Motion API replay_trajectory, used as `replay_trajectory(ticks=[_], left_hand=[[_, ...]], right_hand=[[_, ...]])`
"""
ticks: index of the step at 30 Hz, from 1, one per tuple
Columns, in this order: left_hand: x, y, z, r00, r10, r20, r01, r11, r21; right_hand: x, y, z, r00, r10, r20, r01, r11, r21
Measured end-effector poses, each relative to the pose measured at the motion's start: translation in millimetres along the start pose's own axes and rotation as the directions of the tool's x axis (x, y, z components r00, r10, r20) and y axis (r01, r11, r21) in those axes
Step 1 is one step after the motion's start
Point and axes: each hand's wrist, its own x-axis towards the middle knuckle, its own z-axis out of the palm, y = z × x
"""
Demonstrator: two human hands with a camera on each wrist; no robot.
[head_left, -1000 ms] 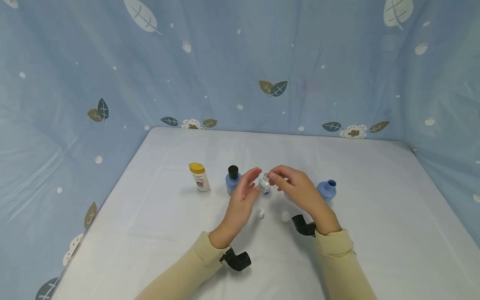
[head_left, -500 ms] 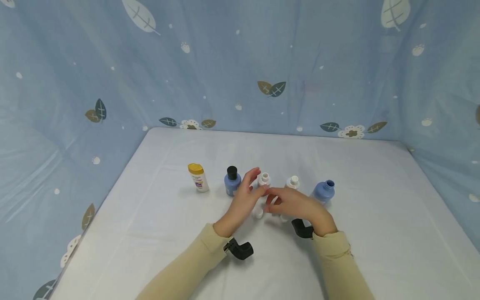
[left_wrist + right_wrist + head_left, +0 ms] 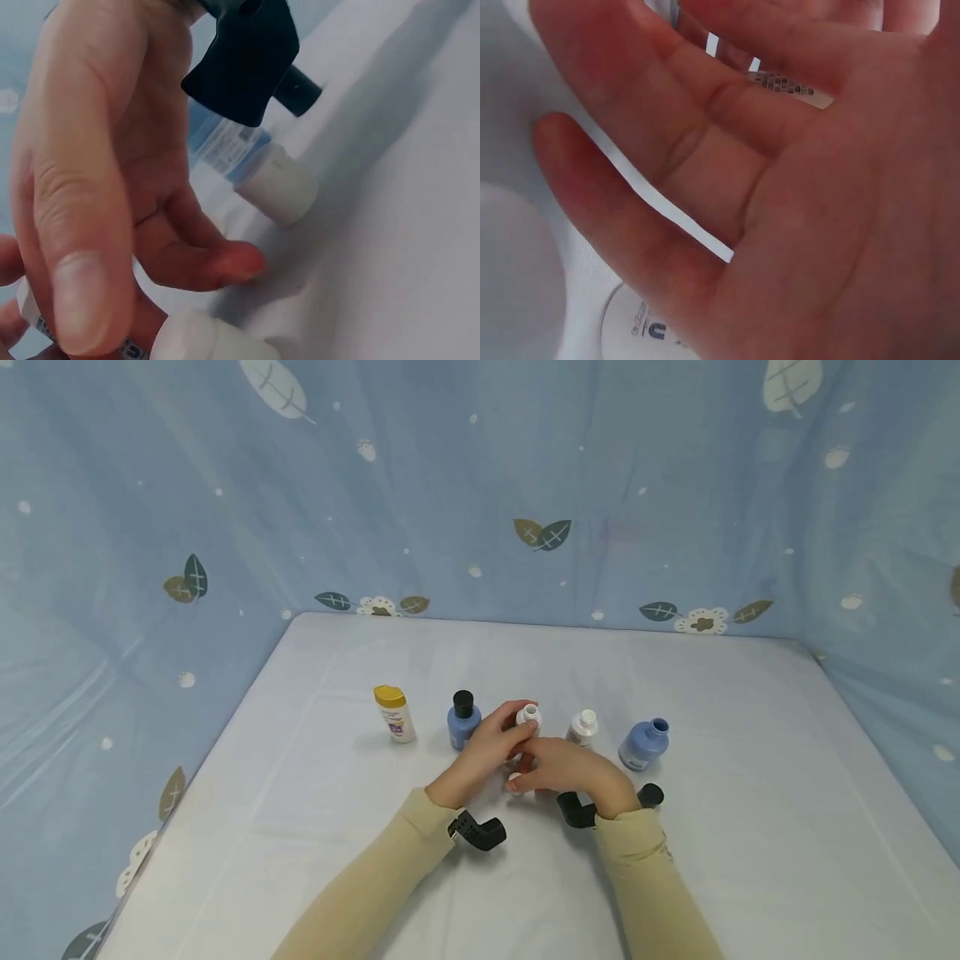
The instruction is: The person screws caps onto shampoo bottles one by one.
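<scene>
My left hand (image 3: 483, 747) grips a small white bottle (image 3: 529, 712) whose mouth is uncapped, its thumb and fingers around the body. Just below it my right hand (image 3: 566, 766) reaches down with bent fingers. Beneath its fingertips is a white screw cap (image 3: 516, 779), partly covered by the hand. In the left wrist view the right thumb (image 3: 82, 300) and fingertips lie right by this white cap (image 3: 210, 341), which shows at the bottom edge. The right wrist view shows the right palm (image 3: 802, 195) and spread fingers.
A capped white bottle (image 3: 582, 725) and an open blue bottle (image 3: 644, 743) stand to the right. A black cap (image 3: 651, 795) lies by the right wrist, and a second white cap (image 3: 277, 184) behind. A black-capped blue bottle (image 3: 463, 722) and a yellow-capped bottle (image 3: 394, 714) stand left.
My left hand has closed around the white bottle. My right hand has come down and left from beside the bottle's mouth to the white cap on the table.
</scene>
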Motion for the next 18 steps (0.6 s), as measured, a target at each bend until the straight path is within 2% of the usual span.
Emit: replay_trajectory(ticks=[9, 12, 15, 18], left_hand=[[-1.5, 1.4, -2.6, 1.000, 0.004, -0.003, -0.004, 1.000, 0.016], [-1.7, 1.4, -3.5, 1.000, 0.008, -0.001, -0.008, 1.000, 0.027], [-1.9, -0.4, -3.7, 1.000, 0.023, 0.000, -0.023, 0.999, 0.042], [1.9, -6.8, -1.8, 0.998, 0.060, -0.006, -0.060, 0.997, 0.045]], right_hand=[[4.5, -0.9, 8.7, 1.000, -0.020, -0.017, 0.019, 0.996, -0.084], [6.2, 0.7, 9.9, 0.999, -0.048, -0.023, 0.045, 0.993, -0.107], [6.2, 2.4, 9.5, 0.996, -0.081, -0.028, 0.078, 0.993, -0.093], [3.6, 5.2, 6.7, 0.997, -0.064, -0.042, 0.061, 0.995, -0.073]])
